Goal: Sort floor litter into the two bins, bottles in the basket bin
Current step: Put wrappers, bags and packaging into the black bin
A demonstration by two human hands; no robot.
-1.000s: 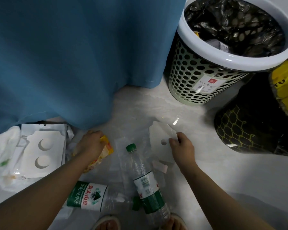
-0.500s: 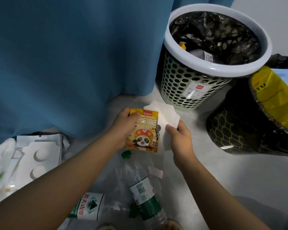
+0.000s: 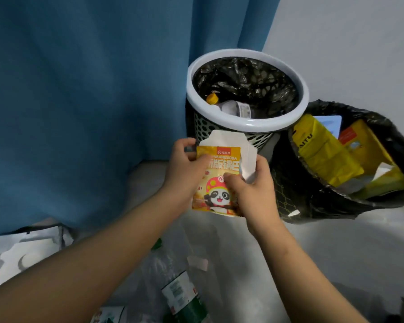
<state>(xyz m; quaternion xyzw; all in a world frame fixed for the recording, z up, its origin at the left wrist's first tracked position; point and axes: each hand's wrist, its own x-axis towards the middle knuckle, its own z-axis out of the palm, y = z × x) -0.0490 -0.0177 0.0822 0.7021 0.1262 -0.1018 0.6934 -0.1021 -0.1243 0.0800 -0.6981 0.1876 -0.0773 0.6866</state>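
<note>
My left hand (image 3: 186, 167) and my right hand (image 3: 252, 187) both grip an orange snack packet (image 3: 216, 183) with a panda on it, held above the floor. A white cardboard piece (image 3: 229, 142) sits behind the packet, pinched by my right hand. The basket bin (image 3: 247, 127), white-rimmed with a perforated wall and black liner, stands just beyond and holds a bottle with a yellow cap (image 3: 212, 98). The black bag bin (image 3: 350, 159) to its right holds yellow wrappers. A clear bottle with a green label (image 3: 183, 297) lies on the floor near the bottom edge.
A blue curtain (image 3: 91, 101) hangs at the left and behind the basket bin. White cardboard packaging (image 3: 23, 255) lies on the floor at the lower left. A small white scrap (image 3: 197, 262) and clear plastic film lie beside the bottle. Grey wall at right.
Both hands rose from the floor with the packet and cardboard and came together. My right hand now also grips the packet. The view tilted up toward the bins.
</note>
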